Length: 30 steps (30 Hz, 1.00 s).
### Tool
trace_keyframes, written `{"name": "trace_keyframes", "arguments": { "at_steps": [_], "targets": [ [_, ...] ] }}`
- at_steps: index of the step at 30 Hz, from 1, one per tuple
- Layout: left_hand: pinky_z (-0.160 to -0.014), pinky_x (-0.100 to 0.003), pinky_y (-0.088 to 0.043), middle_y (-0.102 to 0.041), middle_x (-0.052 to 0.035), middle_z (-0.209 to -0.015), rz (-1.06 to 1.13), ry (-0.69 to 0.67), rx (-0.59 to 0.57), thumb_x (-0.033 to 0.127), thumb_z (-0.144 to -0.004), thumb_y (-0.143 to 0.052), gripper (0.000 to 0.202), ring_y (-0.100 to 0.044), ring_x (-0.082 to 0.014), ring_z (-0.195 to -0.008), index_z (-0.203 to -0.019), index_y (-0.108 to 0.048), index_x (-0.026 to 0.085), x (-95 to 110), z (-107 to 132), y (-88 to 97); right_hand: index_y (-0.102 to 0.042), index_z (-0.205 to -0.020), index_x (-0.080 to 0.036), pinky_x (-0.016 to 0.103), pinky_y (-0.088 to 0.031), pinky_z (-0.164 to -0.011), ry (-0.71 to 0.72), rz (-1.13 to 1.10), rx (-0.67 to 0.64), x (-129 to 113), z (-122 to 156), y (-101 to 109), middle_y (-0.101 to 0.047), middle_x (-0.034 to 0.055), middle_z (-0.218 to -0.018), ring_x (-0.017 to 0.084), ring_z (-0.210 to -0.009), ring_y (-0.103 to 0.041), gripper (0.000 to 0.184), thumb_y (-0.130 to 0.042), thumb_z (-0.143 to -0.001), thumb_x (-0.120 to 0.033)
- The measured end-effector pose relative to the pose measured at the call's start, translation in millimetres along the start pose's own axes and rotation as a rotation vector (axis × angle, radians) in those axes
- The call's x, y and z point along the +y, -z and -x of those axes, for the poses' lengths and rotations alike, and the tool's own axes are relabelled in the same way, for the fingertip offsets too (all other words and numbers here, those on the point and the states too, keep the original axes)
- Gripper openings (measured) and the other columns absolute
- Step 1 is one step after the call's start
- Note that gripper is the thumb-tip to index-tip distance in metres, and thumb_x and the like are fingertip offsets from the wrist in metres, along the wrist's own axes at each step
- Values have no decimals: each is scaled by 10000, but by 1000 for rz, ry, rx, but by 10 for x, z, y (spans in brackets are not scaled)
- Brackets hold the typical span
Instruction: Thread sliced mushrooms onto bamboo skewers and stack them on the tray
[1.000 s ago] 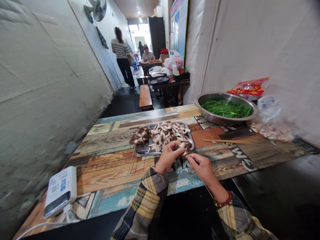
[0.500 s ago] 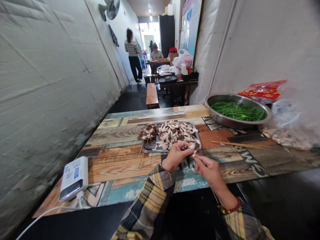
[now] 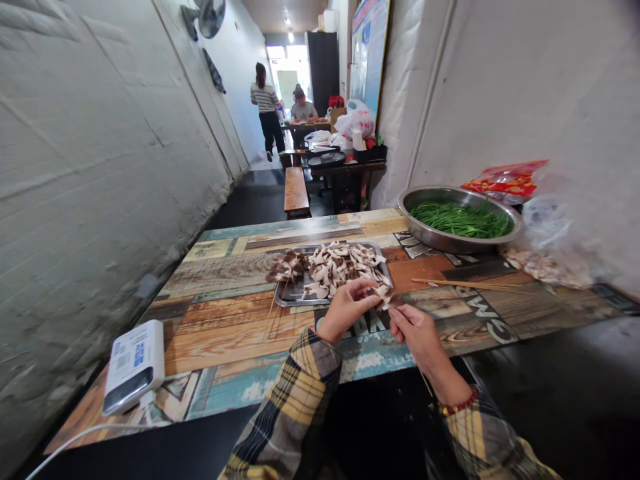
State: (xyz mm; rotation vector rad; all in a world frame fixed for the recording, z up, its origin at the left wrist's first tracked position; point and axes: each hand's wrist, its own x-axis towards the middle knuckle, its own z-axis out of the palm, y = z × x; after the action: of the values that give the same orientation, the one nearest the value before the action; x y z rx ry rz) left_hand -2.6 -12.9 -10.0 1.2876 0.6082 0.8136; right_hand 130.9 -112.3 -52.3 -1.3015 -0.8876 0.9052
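Pinching a skewer point(image 3: 427, 383) that slants toward the frame's lower right, my right hand point(image 3: 419, 335) sits just below-right of the mushroom point(image 3: 385, 295) gripped in my left hand point(image 3: 346, 309).

My left forearm point(image 3: 287, 413), sleeved, angles forward and inward to the right; the wrist point(image 3: 327, 335) is bare. My left hand point(image 3: 345, 311) is in a pinch grip, thumb opposed to the fingers. My right forearm point(image 3: 483, 433), also sleeved, angles forward and inward to the left. My right hand point(image 3: 416, 333) pinches between thumb and index finger, remaining fingers curled. Both sets of fingertips point(image 3: 393, 312) converge, just beside each other.
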Motion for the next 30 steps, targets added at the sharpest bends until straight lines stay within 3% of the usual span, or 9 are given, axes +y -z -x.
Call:
{"name": "trace_keyframes", "arguments": {
  "at_steps": [4,7,11,16,20,25,30],
  "targets": [
    [-673,-258,-451,-700,-61,-841,-79,-126,337,388,-724,-685,327,-600,-131,-691,-946,-655,151,82,-30,190,-654,-859,-144,187,-339,-402,43,-74,171,83,-13,94,-556,-31,-543,76,-426,-440,317,-658,-788,-453],
    [-629,-254,-435,-681,-48,-791,-215,-174,429,398,-754,-634,313,-577,-131,-656,-948,-662,154,110,-73,340,-651,-861,-144,198,-372,-425,61,-72,224,102,-14,181,-567,-27,-547,82,-438,-456,309,-656,-791,-445],
    [-685,-274,-432,-669,-54,-797,-691,-254,271,273,-778,-604,157,-587,-163,-732,-853,-695,168,103,-167,336,-649,-869,-146,207,-384,-423,53,-68,201,65,-1,241,-572,-24,-539,92,-440,-470,308,-644,-798,-446],
    [-734,-301,-418,-607,-60,-821,-1155,-379,12,225,-826,-574,126,-556,-189,-819,-835,-696,195,68,-314,103,-655,-882,-150,197,-380,-426,46,-72,148,34,-1,236,-563,-37,-539,84,-440,-467,291,-627,-820,-433],
    [-744,-323,-413,-574,-65,-805,-1377,-385,-52,263,-825,-597,132,-536,-201,-824,-759,-680,185,32,-400,-6,-664,-897,-154,194,-375,-434,40,-92,109,48,-12,235,-566,-38,-547,84,-446,-477,287,-610,-838,-429],
    [-753,-328,-404,-571,-63,-781,-1357,-395,-50,209,-810,-596,143,-526,-201,-817,-690,-668,180,-2,-494,9,-671,-916,-153,195,-372,-440,34,-97,79,22,-20,235,-558,-38,-552,84,-450,-476,285,-590,-856,-420],
    [-687,-272,-418,-604,-31,-756,-809,-287,125,300,-791,-623,145,-555,-160,-752,-730,-637,169,27,-528,101,-669,-927,-150,187,-367,-432,13,-106,43,-8,-27,234,-551,-39,-548,79,-442,-469,283,-578,-864,-410]
  ]
}}
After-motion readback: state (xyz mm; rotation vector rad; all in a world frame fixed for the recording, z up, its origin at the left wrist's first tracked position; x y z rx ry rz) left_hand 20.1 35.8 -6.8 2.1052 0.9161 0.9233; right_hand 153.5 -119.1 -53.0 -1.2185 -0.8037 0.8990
